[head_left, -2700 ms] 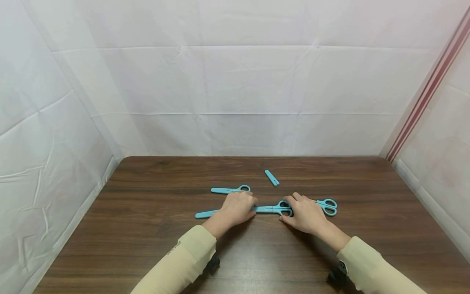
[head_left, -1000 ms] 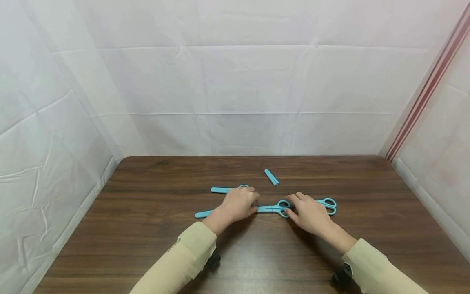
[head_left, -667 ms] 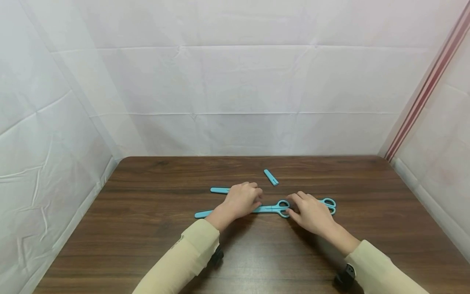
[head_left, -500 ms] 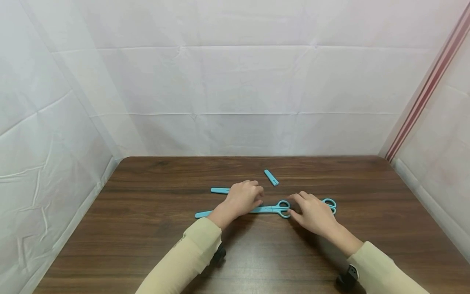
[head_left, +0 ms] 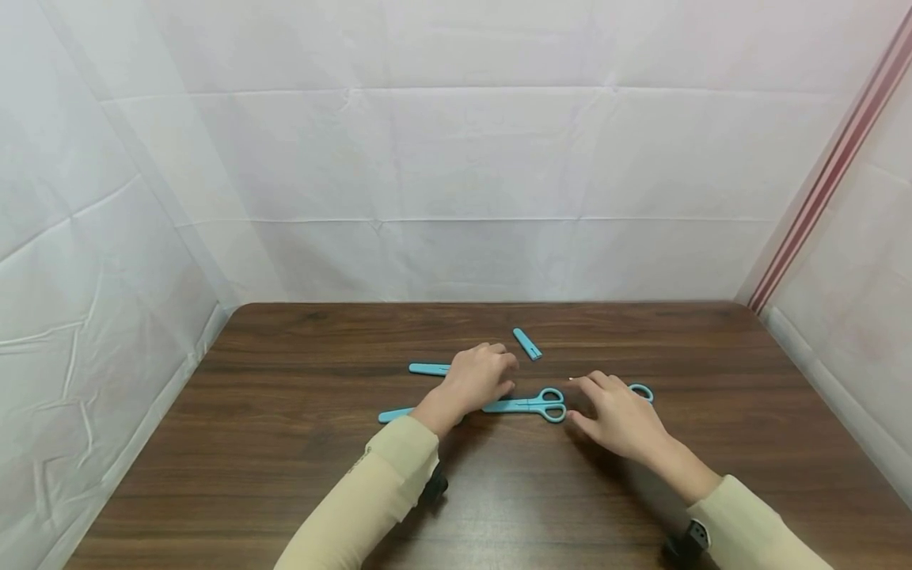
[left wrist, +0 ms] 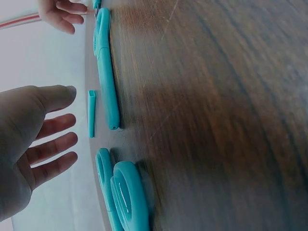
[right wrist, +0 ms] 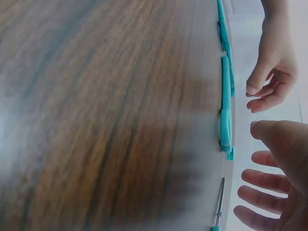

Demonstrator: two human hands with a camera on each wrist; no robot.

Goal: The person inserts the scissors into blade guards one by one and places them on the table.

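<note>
**Head view.** One dark wood worktop [head_left: 285, 443], carrying:
- Scissors, teal-handled: three pairs counted. The middle scissors [head_left: 530, 406] are lying between the two hands. The rear scissors [head_left: 429, 369] are showing beyond the left hand. Of the right-side scissors [head_left: 641, 391], only a handle loop is showing past the right hand.
- Teal strip [head_left: 395, 414]: one, sticking out beside the left wrist. Whether it is a fourth pair or the sheathed tip of the middle pair cannot be told.
- Loose cap [head_left: 527, 344]: one, lying apart toward the back.
- Left hand [head_left: 476, 378]: hovering over the sheathed blade end, grip released.
- Right hand [head_left: 620, 413]: hovering by the handle loops, grip released, holding nothing.

**Left wrist view.** The left hand [left wrist: 29, 144] is spreading straight fingers above the worktop [left wrist: 216, 120] and touching nothing. The middle scissors [left wrist: 107, 72] are lying flat, with the cap [left wrist: 91, 113] just beside them. Handle loops [left wrist: 127, 197] are showing below; whose they are cannot be told.

**Right wrist view.** The right hand [right wrist: 284, 163] is hanging with fingers loose. One bare metal blade [right wrist: 219, 197] is lying near it.

**Step, as judged.** Both hands are hanging free between holds, and every pair is resting on the wood. A pick-up of the bare blade's pair would call for taking the handles rather than the edge.
</note>
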